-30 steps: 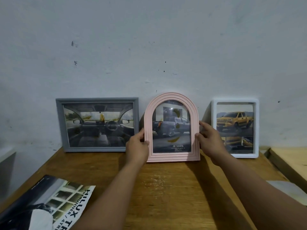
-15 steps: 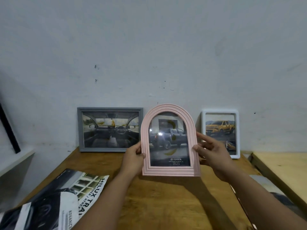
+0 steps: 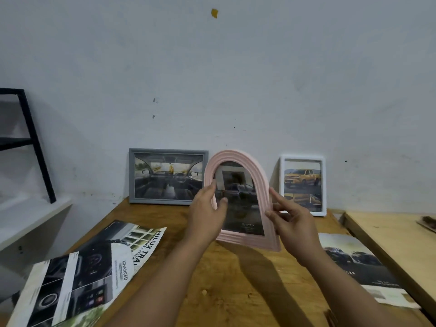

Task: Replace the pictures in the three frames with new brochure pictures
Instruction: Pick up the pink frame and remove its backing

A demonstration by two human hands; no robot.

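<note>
The picture in the pink arched frame (image 3: 238,199) reads "TOYOTA" near its bottom. At seven o'clock of it, the brochure (image 3: 94,267) on the table reads "HILUX", a partly covered "TRA…", and "ADVANCED".

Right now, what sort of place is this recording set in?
Probably a plain home or workshop corner: a bare wooden table against a scuffed white wall, with a black metal shelf frame beside it.

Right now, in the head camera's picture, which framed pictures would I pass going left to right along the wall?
Grey rectangular frame with a car-interior picture → pink arched frame with a dark truck picture, lifted off the table by both hands → white rectangular frame with a yellow pickup picture.
</note>
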